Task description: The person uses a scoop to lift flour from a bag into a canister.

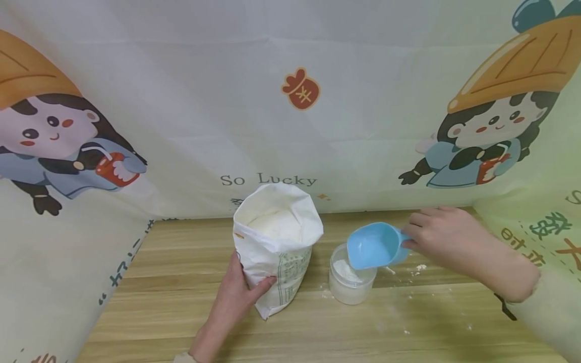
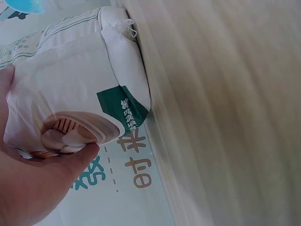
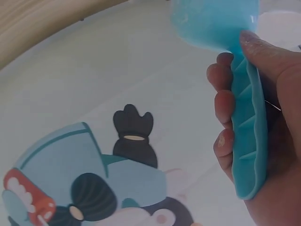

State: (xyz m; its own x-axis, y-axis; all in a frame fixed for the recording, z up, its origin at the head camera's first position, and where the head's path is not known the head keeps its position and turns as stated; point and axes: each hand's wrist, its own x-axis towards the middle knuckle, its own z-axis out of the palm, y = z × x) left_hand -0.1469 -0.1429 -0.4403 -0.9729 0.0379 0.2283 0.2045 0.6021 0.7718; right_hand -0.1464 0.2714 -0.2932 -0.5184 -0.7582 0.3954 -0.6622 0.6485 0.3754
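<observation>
An opened white flour bag (image 1: 290, 277) stands upright on the wooden table, its rim spread and white flour (image 1: 277, 224) visible inside. My left hand (image 1: 236, 292) grips the bag's lower side, thumb across the front; the left wrist view shows a steamer picture and a green patch on the bag (image 2: 61, 89). With fingers curled round its ribbed handle (image 3: 247, 127), my right hand (image 1: 442, 239) holds a light blue scoop (image 1: 369, 247). The scoop is tilted over a clear round jar (image 1: 349, 291), which has white powder in it. Hardly any powder shows in the scoop.
Spilled white powder (image 1: 421, 268) dots the wooden table (image 1: 181, 282) right of the jar. A printed cloth (image 1: 363, 126) with cartoon figures rises behind the table and along both sides. The jar stands close to the bag's right.
</observation>
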